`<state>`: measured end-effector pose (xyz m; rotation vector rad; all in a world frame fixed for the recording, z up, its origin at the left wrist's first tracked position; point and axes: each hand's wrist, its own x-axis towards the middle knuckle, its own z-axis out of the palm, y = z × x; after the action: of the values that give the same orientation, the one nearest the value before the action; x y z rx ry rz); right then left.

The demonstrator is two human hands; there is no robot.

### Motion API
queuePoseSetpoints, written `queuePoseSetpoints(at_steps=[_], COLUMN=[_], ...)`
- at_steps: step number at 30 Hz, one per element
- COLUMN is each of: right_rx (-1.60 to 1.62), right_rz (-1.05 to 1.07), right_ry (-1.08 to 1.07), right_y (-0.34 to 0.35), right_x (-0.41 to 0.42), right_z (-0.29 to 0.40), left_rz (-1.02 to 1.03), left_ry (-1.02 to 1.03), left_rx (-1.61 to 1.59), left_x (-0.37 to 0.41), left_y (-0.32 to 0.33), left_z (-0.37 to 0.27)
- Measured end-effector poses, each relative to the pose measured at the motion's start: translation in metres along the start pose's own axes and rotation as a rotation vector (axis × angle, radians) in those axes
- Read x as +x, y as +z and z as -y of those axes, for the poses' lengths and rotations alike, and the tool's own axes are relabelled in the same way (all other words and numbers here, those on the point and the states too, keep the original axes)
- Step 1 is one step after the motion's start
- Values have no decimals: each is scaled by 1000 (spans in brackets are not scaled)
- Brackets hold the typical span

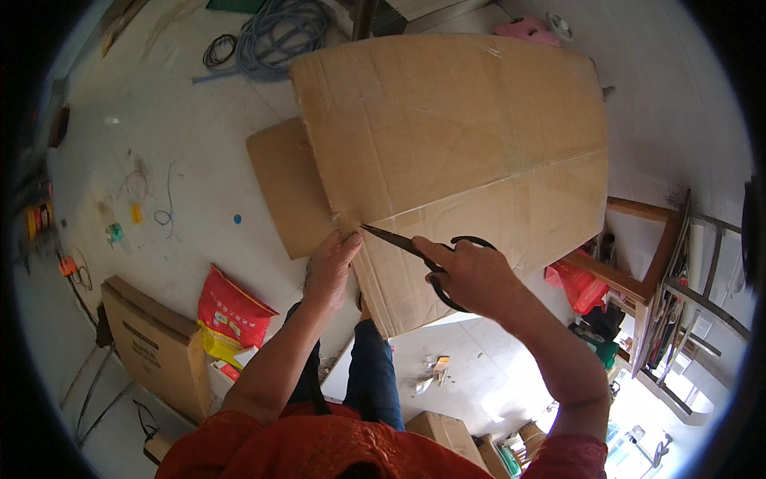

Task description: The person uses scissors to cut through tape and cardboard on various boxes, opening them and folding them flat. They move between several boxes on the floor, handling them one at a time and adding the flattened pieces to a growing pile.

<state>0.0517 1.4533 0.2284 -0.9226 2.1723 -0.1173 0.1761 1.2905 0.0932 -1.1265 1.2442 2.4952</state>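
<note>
A large brown cardboard box (455, 132) stands before me, with a taped seam across its face. My right hand (470, 272) holds black-handled scissors (395, 238), one finger stretched along them. Their dark blades look closed, and the tip touches the box at the seam's left end. My left hand (334, 263) grips the box's left edge beside the tip, thumb on top. Beyond that edge a cardboard flap (287, 185) sticks out to the left. Whether the tip has pierced the tape cannot be seen.
Coiled grey hose (281, 39) lies on the floor behind the box. To the left stand a red and yellow bag (233, 311) and another carton (155, 347). A wooden frame (643, 245) and metal racks (706, 299) are at the right. Another cardboard box (449, 434) sits near my feet.
</note>
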Motion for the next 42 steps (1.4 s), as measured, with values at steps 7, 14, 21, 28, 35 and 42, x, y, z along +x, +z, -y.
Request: queuePoseSetpoints(at_steps=[7,14,21,28,35,42], right_rx=[-90,-61,118,-352,615,146], right_rz=[27,10,-56,-455,-158,-69], right_ry=[135,119,381,574,89,-358], right_y=[-16,-19,-50,-79,-16,-3], right_x=[-29,-46,-79,-201,-74,-19], right_z=[-71,-150,-237,-396,-160,-75], left_rz=[-101,-117,-139,-142,-327,-339], left_ry=[36,121,106,84,237,276], left_rx=[36,83,36,-107,171,125], left_x=[-16,-25,-42,-56,-38,-31], left_y=[0,-15,-9,-7,2,12], left_z=[16,32,28,24,44,50])
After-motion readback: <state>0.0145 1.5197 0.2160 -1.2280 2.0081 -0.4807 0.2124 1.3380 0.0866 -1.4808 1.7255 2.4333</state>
